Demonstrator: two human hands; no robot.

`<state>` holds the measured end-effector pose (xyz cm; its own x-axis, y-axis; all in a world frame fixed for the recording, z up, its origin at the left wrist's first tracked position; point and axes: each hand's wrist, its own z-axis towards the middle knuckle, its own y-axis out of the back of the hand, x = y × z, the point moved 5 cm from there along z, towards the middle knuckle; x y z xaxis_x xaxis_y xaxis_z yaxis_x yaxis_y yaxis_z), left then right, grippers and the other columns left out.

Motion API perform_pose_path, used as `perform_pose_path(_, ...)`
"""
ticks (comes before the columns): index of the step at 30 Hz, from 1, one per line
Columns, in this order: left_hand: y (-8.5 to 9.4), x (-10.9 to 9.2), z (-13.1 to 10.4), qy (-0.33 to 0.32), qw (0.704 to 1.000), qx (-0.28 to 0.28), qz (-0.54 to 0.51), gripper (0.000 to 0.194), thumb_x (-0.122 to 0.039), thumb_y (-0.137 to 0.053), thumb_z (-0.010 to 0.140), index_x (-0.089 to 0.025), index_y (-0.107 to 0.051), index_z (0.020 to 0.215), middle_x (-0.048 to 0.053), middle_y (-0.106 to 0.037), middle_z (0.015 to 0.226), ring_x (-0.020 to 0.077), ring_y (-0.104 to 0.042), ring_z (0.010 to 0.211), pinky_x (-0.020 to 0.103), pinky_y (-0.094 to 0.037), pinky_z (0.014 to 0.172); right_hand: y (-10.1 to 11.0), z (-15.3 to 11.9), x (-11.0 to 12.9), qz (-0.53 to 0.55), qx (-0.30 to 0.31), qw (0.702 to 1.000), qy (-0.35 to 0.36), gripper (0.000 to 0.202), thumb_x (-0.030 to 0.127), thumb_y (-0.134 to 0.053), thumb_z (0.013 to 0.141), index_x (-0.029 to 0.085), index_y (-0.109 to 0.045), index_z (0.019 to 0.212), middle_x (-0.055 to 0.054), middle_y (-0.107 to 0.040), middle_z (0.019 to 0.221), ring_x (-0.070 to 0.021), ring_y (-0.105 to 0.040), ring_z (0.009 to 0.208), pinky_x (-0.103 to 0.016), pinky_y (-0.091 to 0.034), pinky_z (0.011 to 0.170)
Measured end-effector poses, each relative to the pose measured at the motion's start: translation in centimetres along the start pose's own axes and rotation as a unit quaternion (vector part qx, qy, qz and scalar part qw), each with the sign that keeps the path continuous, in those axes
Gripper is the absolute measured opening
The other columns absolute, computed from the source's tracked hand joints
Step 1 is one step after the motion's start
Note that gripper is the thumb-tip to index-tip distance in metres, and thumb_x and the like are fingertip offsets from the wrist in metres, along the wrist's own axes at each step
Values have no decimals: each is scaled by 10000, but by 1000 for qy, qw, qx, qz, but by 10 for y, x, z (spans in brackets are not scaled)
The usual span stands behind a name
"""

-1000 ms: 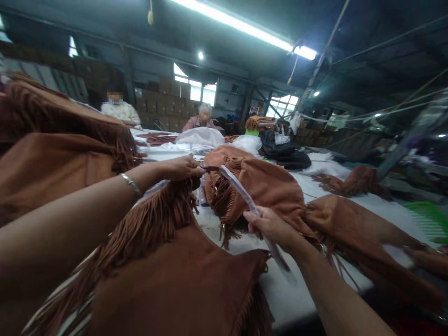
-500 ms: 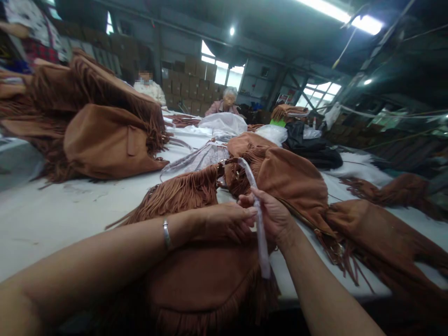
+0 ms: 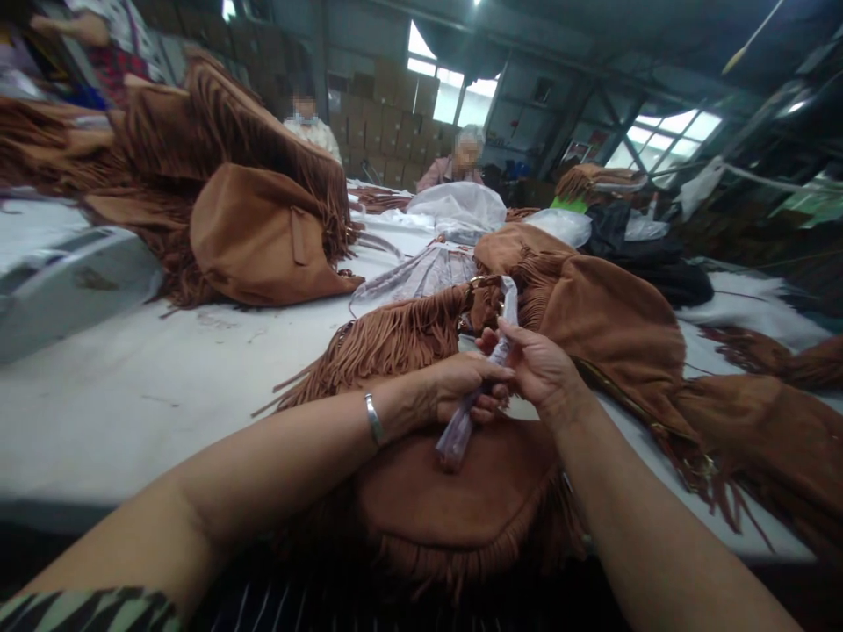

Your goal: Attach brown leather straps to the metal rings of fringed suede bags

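Both hands are closed on a bag strap wrapped in a clear plastic sleeve (image 3: 454, 436). My left hand (image 3: 461, 384) grips it from the left, with the sleeve's loose end sticking out below the fingers. My right hand (image 3: 536, 364) pinches it higher up, near the metal hardware. Beneath the hands lies a brown suede fringed bag (image 3: 454, 491), its lower edge at the table's front. Its fringe (image 3: 388, 347) spreads out to the left behind my left wrist. The part of the strap inside my fingers is hidden.
More brown suede bags (image 3: 612, 316) lie to the right, and a tall pile of fringed bags (image 3: 254, 237) stands at the left on the white table (image 3: 164, 377). A clear plastic bin (image 3: 85, 281) sits far left. Two people sit across the table; another stands at the far left.
The sleeve's lower end has swung from hanging down on the right to pointing down-left across the bag. My hands still hold the strap. The view has shifted left.
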<state>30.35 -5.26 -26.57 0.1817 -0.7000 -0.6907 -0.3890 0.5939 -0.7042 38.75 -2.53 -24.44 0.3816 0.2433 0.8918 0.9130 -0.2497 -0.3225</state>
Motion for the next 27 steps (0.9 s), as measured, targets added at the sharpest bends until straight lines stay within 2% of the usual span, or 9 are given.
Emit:
perform_pose_path(3,8,-13,5,-23,1000,-7,-9,214,-102,-516,822,-164,-388,662,-76,-355,482,24,-292,324,106,-255,321,-15,-9,-9,-19,14,1000,2,96,169,-611,824,147,-606,730,2,-596,587,-96,-522,462,-202,-461,392)
perform_pose_path(5,14,-19,6,-31,999,-5,-18,212,-117,-537,823,-157,-401,665,-75,-355,493,18,-295,337,96,-256,328,-18,-18,-14,-19,21,999,24,59,180,-612,821,157,-617,767,11,-604,625,-93,-521,473,-202,-466,398)
perform_pose_path(8,21,-23,3,-19,999,9,-29,207,-138,-495,857,-143,-427,661,-63,-363,501,18,-296,344,101,-255,329,-11,-33,-19,-17,29,998,49,55,219,-614,830,169,-621,807,-1,-625,693,-125,-591,577,-256,-545,520)
perform_pose_path(10,22,-22,1,-3,999,19,-31,238,-144,-442,886,-140,-429,648,-61,-351,486,25,-288,336,113,-257,326,-1,-41,-24,-32,31,998,39,115,281,-626,836,167,-635,854,-23,-640,743,-130,-605,603,-247,-540,523)
perform_pose_path(13,20,-20,0,5,999,24,-23,289,-253,-399,936,-142,-448,674,-61,-349,478,34,-275,321,132,-246,317,11,-48,-35,-67,47,997,-6,245,418,-646,822,190,-640,912,9,-599,676,-67,-495,459,-148,-387,368)
perform_pose_path(15,19,-24,1,-35,999,-21,4,326,-366,-397,946,-145,-467,717,-61,-361,475,43,-282,316,143,-237,312,11,-50,-42,-111,75,991,-29,299,483,-667,786,200,-625,874,40,-539,585,-47,-409,392,-127,-278,319)
perform_pose_path(19,19,-37,-3,-148,982,-103,54,251,-334,-410,947,-154,-471,784,-73,-354,465,57,-308,325,157,-255,337,-7,-59,-55,-185,134,972,-53,372,488,-743,698,152,-587,718,37,-503,521,-31,-342,365,-128,-201,314)
perform_pose_path(24,23,-38,-5,-169,977,-119,53,234,-306,-384,947,-160,-455,778,-87,-321,443,67,-305,319,182,-303,380,-36,-71,-70,-219,201,951,-90,387,460,-767,660,97,-641,708,48,-464,468,-6,-240,339,-149,-122,314)
perform_pose_path(27,25,-33,-1,-161,978,-116,71,248,-307,-402,943,-153,-467,760,-76,-349,425,87,-393,348,186,-344,415,-39,-71,-77,-163,162,969,-89,325,366,-804,619,114,-606,676,76,-421,429,-6,-209,321,-155,-99,304)
